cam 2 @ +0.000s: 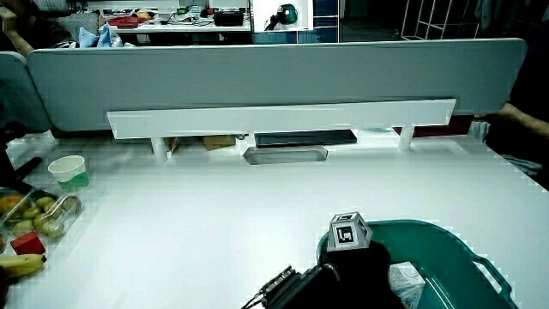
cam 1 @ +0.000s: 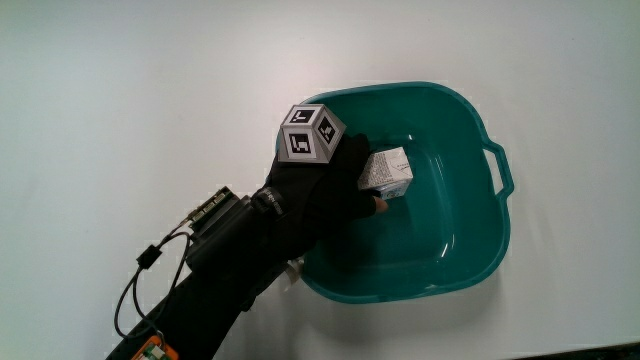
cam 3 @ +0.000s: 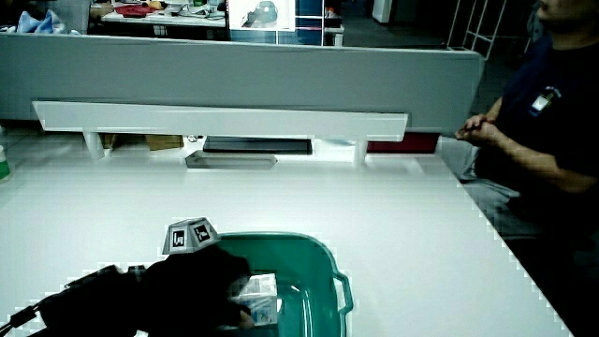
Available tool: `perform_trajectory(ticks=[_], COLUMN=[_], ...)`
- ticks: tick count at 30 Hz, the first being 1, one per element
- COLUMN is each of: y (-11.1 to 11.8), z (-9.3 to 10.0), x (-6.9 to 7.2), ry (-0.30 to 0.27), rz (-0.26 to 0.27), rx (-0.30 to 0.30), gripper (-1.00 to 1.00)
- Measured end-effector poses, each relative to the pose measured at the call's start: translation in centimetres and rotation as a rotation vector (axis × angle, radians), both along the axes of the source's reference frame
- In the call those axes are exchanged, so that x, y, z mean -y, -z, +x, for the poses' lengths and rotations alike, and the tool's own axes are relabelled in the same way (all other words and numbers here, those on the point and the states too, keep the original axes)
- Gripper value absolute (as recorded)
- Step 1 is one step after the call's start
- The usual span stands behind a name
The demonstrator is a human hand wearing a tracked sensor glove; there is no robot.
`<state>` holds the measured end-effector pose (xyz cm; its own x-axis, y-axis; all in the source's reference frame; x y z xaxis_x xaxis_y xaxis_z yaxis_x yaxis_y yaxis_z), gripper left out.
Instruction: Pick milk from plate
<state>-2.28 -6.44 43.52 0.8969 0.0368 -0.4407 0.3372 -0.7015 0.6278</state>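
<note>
The hand [cam 1: 330, 195] is reaching over the nearer rim of a teal basin [cam 1: 450, 130] that is sitting on the white tabletop [cam 1: 150, 80]. There is no flat plate here; the container is a deep, square-ish tub with a handle on one side. The milk carton [cam 1: 387, 172], small and white with grey print, is lying inside the basin, close to its middle and tilted on one edge.

The fingers [cam 1: 375, 204] are curling around the carton and gripping it, with a bare fingertip showing against the carton's nearer lower corner. Whether the carton is touching the basin floor or hanging just above it cannot be told. The patterned cube [cam 1: 310, 132] is riding on the back of the hand, just over the basin's rim. The forearm [cam 1: 230, 270] is stretching back toward the person across the tabletop, with a thin black cable [cam 1: 135, 290] looping beside it.

In both side views the hand [cam 2: 364, 270] [cam 3: 201, 276] is dipping into the basin [cam 2: 446, 249] [cam 3: 309, 253], the cube [cam 2: 349, 232] [cam 3: 190, 236] is showing above it, and the carton [cam 2: 405, 283] [cam 3: 257, 295] is peeking out beside the glove. In a side view a paper cup [cam 2: 69, 172] and a tray of fruit [cam 2: 34, 215] are standing well apart from the basin, near the tabletop's edge.
</note>
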Motion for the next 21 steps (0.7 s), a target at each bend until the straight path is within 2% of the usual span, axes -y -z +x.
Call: perform_trajectory(ticks=[5, 17, 21], y=[0.08, 0.38, 0.42], z=[-0.12, -0.39, -0.54], x=[-0.06, -0.42, -0.42], ry=[0.008, 0.026, 0.028], rz=[0.013, 0.046, 0.043], rx=[0.001, -0.052, -0.081], gripper=[0.61, 1.00, 1.00])
